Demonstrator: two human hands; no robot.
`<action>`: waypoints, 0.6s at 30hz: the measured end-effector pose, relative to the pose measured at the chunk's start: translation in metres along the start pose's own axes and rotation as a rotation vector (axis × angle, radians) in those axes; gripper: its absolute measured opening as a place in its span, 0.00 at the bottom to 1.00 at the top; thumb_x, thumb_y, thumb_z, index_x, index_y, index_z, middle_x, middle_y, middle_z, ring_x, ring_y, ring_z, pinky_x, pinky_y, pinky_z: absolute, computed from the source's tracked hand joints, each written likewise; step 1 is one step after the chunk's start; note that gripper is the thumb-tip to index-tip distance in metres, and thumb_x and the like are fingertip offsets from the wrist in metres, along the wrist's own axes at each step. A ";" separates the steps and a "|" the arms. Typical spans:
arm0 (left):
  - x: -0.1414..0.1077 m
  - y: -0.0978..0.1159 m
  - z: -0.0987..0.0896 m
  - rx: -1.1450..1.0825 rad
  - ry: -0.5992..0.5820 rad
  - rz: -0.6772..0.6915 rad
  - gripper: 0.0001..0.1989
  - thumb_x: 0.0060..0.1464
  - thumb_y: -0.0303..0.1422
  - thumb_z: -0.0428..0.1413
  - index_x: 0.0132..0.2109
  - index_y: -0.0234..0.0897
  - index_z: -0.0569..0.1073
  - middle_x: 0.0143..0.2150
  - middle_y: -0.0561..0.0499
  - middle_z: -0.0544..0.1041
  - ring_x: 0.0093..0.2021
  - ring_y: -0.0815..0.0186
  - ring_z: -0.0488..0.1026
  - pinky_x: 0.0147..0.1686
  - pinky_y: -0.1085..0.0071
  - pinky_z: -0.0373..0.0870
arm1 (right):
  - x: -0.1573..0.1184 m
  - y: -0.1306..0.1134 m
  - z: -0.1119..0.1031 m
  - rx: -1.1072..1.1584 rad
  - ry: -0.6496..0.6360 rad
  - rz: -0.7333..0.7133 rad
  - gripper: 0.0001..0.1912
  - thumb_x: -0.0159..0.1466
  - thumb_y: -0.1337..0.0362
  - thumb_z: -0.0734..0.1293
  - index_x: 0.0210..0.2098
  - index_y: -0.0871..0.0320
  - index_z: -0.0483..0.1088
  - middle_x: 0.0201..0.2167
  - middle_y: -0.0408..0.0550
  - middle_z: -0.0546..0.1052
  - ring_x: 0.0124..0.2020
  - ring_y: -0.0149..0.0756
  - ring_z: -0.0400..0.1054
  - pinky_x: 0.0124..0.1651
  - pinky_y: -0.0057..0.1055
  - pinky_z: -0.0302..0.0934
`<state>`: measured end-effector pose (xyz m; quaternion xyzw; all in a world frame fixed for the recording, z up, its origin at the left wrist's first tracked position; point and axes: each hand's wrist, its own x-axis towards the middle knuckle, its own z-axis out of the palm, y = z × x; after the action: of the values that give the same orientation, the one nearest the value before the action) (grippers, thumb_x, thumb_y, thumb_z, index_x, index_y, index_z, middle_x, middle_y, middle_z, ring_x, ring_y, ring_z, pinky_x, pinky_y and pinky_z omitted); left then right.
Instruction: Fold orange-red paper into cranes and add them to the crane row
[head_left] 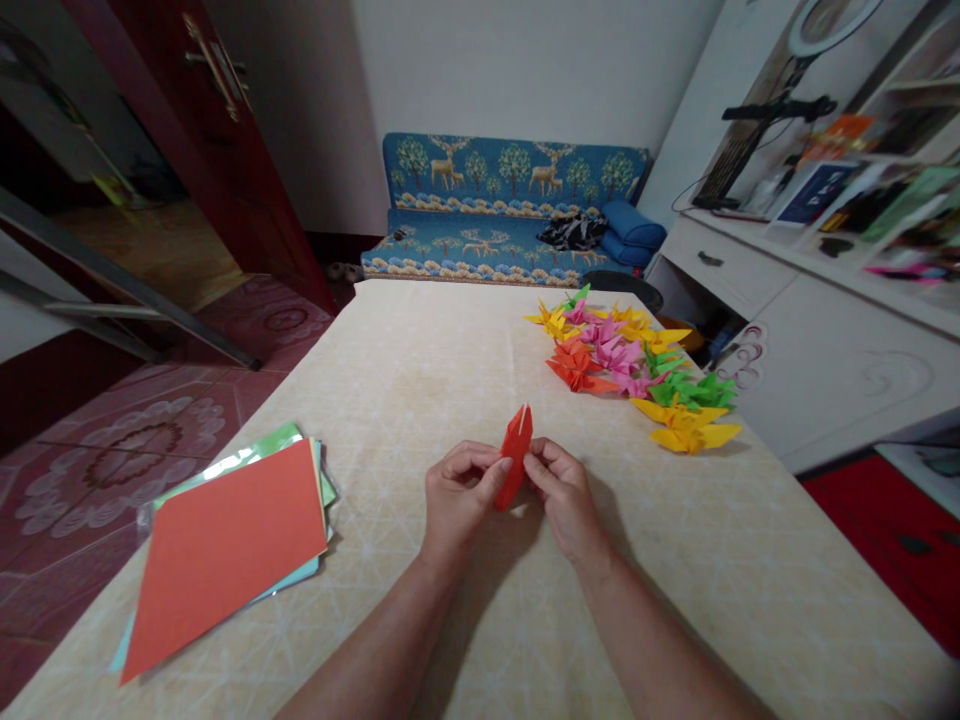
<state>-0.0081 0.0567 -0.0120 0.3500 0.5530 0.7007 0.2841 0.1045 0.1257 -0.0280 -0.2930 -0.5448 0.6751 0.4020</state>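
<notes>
Between my two hands a piece of folded red-orange paper (pixel 517 452) stands upright, narrow, with a slit between two points at its top. My left hand (pixel 466 492) pinches its left side between thumb and fingers. On the other side, my right hand (pixel 561 492) grips the right edge with thumb and bent fingers. Both hands are just above the table, near its middle. Part of the fingers behind the paper is hidden.
A stack of coloured paper sheets (pixel 232 545), red-orange on top, lies at the left of the cloth-covered table (pixel 420 370). Several folded paper cranes (pixel 619 355) in yellow, pink, green and red crowd the right side. A blue patterned sofa (pixel 495 210) stands beyond.
</notes>
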 end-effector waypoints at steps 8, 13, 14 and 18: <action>0.006 -0.002 0.000 -0.161 0.116 -0.258 0.10 0.38 0.31 0.67 0.29 0.33 0.76 0.24 0.53 0.77 0.23 0.71 0.71 0.26 0.76 0.67 | -0.002 -0.006 0.004 -0.164 0.012 -0.057 0.10 0.60 0.57 0.66 0.33 0.58 0.70 0.27 0.44 0.73 0.29 0.34 0.67 0.33 0.28 0.62; 0.010 0.000 -0.007 -0.278 -0.126 -0.378 0.15 0.41 0.32 0.67 0.38 0.33 0.79 0.29 0.50 0.79 0.28 0.70 0.73 0.31 0.74 0.68 | -0.003 -0.006 0.003 -0.137 -0.017 -0.060 0.08 0.61 0.59 0.65 0.31 0.57 0.69 0.27 0.43 0.73 0.29 0.33 0.66 0.33 0.27 0.61; 0.011 -0.001 -0.008 -0.275 -0.152 -0.390 0.12 0.41 0.33 0.67 0.36 0.33 0.79 0.29 0.50 0.79 0.27 0.70 0.73 0.30 0.75 0.67 | -0.004 -0.006 0.003 -0.130 -0.016 -0.061 0.08 0.61 0.59 0.65 0.31 0.57 0.69 0.27 0.43 0.73 0.29 0.33 0.66 0.33 0.27 0.61; 0.013 -0.002 -0.011 -0.257 -0.157 -0.371 0.08 0.42 0.32 0.67 0.30 0.33 0.78 0.25 0.53 0.76 0.23 0.75 0.68 0.26 0.78 0.62 | -0.005 -0.007 0.006 -0.095 -0.013 -0.047 0.09 0.60 0.58 0.67 0.34 0.58 0.70 0.28 0.43 0.73 0.30 0.33 0.67 0.34 0.27 0.61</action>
<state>-0.0247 0.0606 -0.0131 0.2568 0.4904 0.6717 0.4923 0.1037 0.1194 -0.0198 -0.2947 -0.5853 0.6408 0.3999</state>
